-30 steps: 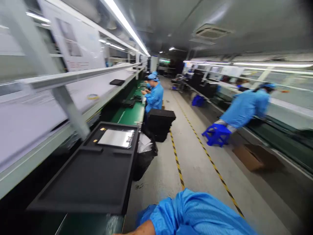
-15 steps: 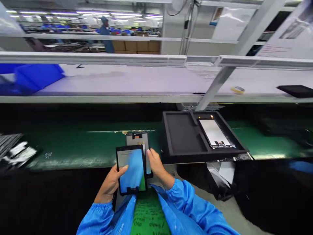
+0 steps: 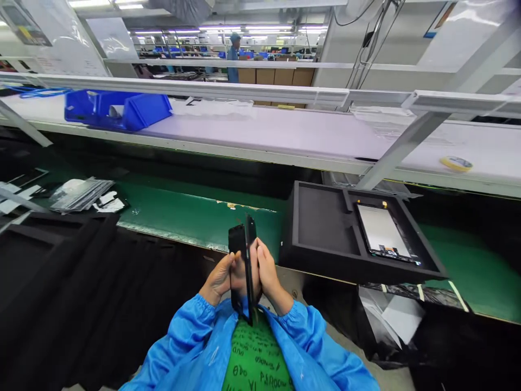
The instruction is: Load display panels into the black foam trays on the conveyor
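Tablet panels (image 3: 246, 260) upright between left hand (image 3: 220, 279), right hand (image 3: 268, 274) — mat (image 3: 256, 364) handwritten.

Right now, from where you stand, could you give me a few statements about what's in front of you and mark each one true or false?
1. The left hand and right hand together hold dark flat panels. True.
2. The left compartment of the black foam tray holds a screen panel. False: that compartment is bare, and the screen panel lies in the right compartment.
3. A blue plastic bin stands on the white shelf. True.
4. The right hand is holding a roll of yellow tape. False: the tape lies on the white shelf, away from both hands.
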